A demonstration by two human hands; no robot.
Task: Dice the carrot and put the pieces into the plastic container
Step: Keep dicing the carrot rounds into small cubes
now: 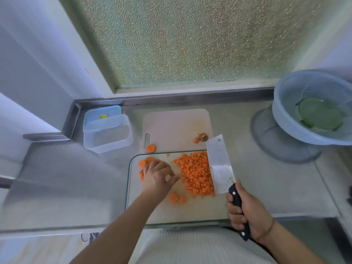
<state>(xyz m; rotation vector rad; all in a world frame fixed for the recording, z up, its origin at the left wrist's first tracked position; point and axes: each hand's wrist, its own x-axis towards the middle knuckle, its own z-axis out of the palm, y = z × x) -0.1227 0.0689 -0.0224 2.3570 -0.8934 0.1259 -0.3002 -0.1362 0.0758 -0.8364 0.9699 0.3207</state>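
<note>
Mostly diced: right hand (247, 212) grips cleaver (219, 164) handle; left hand (158, 176), fingers loose, rests on carrot slices (144, 162). Stiff, slippery slices; pin flat from above.

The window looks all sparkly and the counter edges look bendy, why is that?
In the head view the window is bumpy frosted glass, so daylight speckles through it; the wide lens curves the steel counter edges and stretches the colander at the right; the cleaver blade catches pale glare; the left side looks soft and smeary.
</note>
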